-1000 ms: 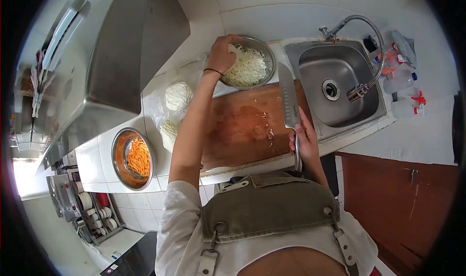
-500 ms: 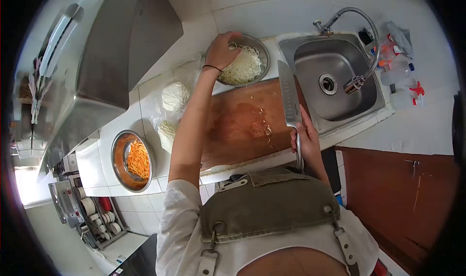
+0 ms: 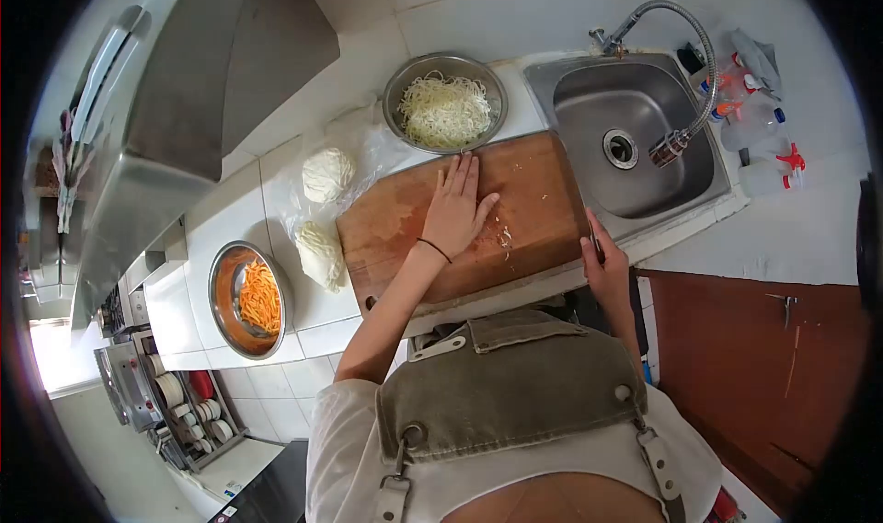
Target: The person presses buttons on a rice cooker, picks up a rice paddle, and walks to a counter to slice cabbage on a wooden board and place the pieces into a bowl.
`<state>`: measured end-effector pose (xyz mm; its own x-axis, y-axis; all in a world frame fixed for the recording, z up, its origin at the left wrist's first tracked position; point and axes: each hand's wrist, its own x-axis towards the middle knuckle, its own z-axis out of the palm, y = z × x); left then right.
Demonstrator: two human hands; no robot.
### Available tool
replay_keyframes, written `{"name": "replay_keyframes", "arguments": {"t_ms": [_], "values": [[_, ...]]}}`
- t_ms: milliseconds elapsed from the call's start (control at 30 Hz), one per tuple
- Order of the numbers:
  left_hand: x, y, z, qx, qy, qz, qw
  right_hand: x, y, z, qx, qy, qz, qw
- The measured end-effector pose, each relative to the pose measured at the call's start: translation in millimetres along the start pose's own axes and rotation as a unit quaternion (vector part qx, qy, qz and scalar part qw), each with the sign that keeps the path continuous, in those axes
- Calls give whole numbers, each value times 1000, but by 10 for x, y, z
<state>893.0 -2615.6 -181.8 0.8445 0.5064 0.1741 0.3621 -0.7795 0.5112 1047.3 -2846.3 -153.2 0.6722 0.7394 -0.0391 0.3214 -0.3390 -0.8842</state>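
Observation:
My left hand (image 3: pixel 459 203) lies flat on the wooden cutting board (image 3: pixel 386 224), fingers spread toward the steel bowl (image 3: pixel 393 118) of shredded cabbage (image 3: pixel 445 109). Small shreds lie on the board to the right of this hand. My right hand (image 3: pixel 605 264) is closed around the knife (image 3: pixel 596 244) at the board's right edge; only a little of the knife shows, and its blade cannot be made out.
Two cabbage pieces (image 3: pixel 327 175) sit on a plastic bag left of the board. A steel bowl (image 3: pixel 217 311) holds carrot strips (image 3: pixel 260 298). On the right are the sink (image 3: pixel 607 109), its flexible faucet (image 3: pixel 706 49) and several plastic bottles (image 3: pixel 752 123).
My left hand has left the cabbage bowl and come down onto the board. The knife, earlier held with its blade up beside the sink, is lowered and turned in my right hand.

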Motion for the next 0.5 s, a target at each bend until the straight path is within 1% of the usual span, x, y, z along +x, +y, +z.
{"name": "replay_keyframes", "arguments": {"t_ms": [67, 100, 133, 167, 200, 233, 267, 300, 333, 367, 400, 467, 500], "values": [[-91, 9, 150, 90, 4, -2, 996, -4, -102, -71, -88, -30, 33, 995], [-123, 66, 169, 105, -24, 22, 994, -10, -80, -62, -88, -29, 34, 995], [-171, 140, 190, 105, -24, 23, 994, -8, -45, -44, -78, -17, -1, 997], [-237, 225, 203, 49, -50, 57, 996, -7, -27, -34, -68, -4, -36, 997], [-309, 286, 212, -6, -75, 90, 993, -19, -76, -41, -68, -4, -35, 997], [-374, 308, 223, -40, -92, 100, 990, -41, -164, -53, -50, -17, -26, 998], [-454, 332, 199, -40, -93, 100, 990, -62, -208, -59, -32, -28, -16, 999], [-530, 373, 117, -49, -97, 119, 987, -79, -181, -54, -31, -26, -14, 999], [-601, 417, 36, -58, -101, 139, 983, -95, -138, -47, -36, -20, -40, 998], [-669, 461, -27, -41, -105, 151, 982, -113, -113, -51, -42, -14, -65, 997], [-753, 469, -51, -42, -108, 155, 981, -134, -116, -63, -42, -11, -63, 997], [-895, 472, -82, 49, -167, 204, 963, -185, -127, -72, -53, -18, -39, 998], [-920, 466, -51, 71, -169, 193, 964, -201, -110, -78, -53, -18, -35, 998]]}}
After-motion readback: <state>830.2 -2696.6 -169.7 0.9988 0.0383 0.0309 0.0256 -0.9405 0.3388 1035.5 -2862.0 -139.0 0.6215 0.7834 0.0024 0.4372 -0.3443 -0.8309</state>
